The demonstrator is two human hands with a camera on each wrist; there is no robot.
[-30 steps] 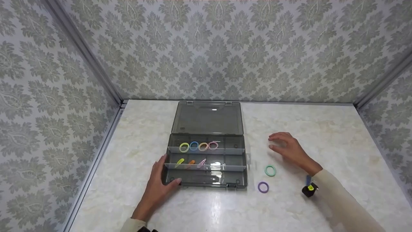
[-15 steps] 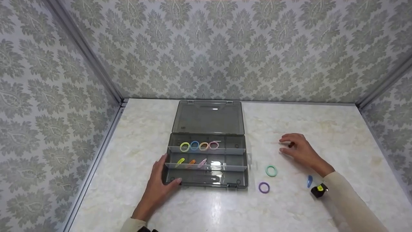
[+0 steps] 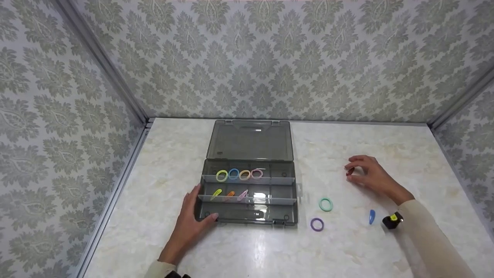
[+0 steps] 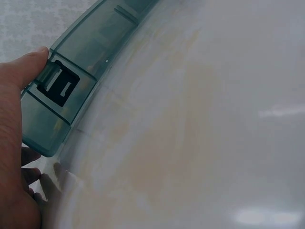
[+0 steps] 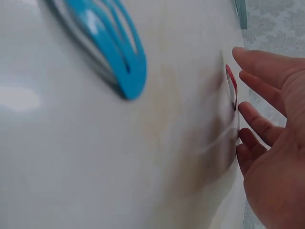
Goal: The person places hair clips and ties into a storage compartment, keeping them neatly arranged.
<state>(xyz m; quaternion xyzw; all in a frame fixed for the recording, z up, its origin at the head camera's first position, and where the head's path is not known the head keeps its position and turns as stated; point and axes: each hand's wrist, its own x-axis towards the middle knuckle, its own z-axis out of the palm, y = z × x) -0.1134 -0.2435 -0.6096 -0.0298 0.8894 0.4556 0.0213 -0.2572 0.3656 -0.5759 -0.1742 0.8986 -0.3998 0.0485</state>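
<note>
My left hand holds the near left corner of a smoky grey organizer box, thumb at the front edge and fingers along the left side. In the left wrist view the thumb rests on the box wall near a latch slot. The lid lies back, raised. My right hand hovers low at the right, thumb and fingers spread around a dark red snap hair clip. In the right wrist view that red clip lies on the table by the fingertips, with no clear grip on it.
A blue hair clip, a green hair tie and a purple hair tie lie on the table right of the box. Several hair ties sit in its back row, and hair clips in the middle row.
My right hand has moved right, uncovering the blue clip and reaching the red clip. The left hand stays on the box.
</note>
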